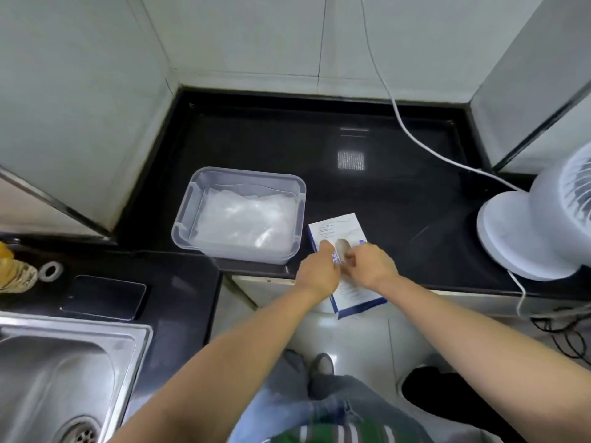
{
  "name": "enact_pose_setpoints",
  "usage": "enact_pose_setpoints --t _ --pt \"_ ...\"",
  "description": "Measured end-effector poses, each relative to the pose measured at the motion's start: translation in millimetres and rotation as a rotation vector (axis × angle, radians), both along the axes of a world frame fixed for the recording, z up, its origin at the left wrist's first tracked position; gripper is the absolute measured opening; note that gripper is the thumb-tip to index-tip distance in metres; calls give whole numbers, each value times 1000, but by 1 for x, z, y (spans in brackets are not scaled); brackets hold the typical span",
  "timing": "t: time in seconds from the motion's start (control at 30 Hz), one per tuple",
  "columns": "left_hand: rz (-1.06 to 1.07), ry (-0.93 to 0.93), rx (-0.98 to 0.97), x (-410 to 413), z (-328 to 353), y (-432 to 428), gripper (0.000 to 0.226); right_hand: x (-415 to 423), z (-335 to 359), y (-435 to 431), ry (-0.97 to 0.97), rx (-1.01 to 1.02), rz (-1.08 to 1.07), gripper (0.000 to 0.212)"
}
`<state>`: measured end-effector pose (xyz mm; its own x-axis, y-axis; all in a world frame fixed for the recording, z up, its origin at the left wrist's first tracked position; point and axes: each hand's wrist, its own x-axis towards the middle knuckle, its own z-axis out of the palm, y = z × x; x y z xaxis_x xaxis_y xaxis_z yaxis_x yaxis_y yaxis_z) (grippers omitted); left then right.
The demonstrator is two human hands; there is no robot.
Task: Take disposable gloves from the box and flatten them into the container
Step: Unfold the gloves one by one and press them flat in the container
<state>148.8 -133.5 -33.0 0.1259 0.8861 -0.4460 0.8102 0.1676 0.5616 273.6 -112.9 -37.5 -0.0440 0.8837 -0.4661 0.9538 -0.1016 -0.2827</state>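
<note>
The white glove box [335, 230] with blue edges lies flat at the counter's front edge, its near end hanging over the edge. My left hand [319, 271] grips the box's left side, thumb on top. My right hand [372, 263] has its fingers curled at the oval opening [341, 246], pinching a thin clear glove that is hard to make out. Left of the box stands the clear plastic container [192, 199], and a flat layer of translucent gloves [246, 219] lies inside it.
A white desk fan [531, 231] stands at the right on the black counter [399, 187], its white cable [412, 135] running across the back. At the left are a steel sink [64, 362], a dark phone [104, 297] and a bottle [14, 270]. Tiled walls close in the back.
</note>
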Motion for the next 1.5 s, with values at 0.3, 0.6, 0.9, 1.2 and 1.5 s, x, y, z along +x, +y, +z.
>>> enact_pose_setpoints --t 0.3,0.6,0.9,1.2,1.5 --pt "-164 127 -92 -7 -17 -1 58 9 -13 5 352 -28 -315 10" --pt "-225 230 -90 -2 -15 5 59 25 -8 11 563 5 -508 27" --pt "-247 326 -59 5 -16 5 56 35 -3 17 562 -130 -461 40" --pt "-264 340 -49 7 -15 7 48 47 12 18 805 58 -499 22" --pt "-294 296 -122 4 -11 14 45 50 38 26 1029 268 -671 24"
